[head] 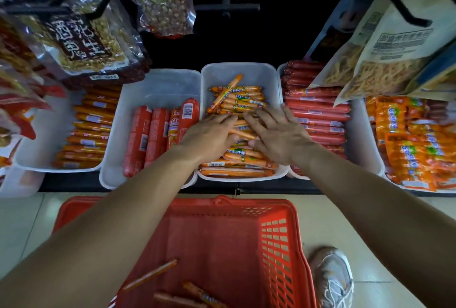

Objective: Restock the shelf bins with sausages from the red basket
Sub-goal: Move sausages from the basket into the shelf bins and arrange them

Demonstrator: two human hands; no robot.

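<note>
Dark shelf [271,188] carries a row of white plastic bins [241,70] set side by side, rims touching. Contents by bin: slim orange sausages, thick red sausages, small orange sausages, red sausages, orange packets. Tiled floor [345,221] below bears a red basket [222,233] and a grey shoe [332,275] just beside it.

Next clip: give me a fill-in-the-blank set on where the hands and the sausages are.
1. Both hands, left hand and right hand, rest in the bin of thin ____ sausages.
2. The red basket still holds a ____ sausages.
3. The bin left of the hands holds thick ____ sausages.

Missing words: orange; few; red
</note>
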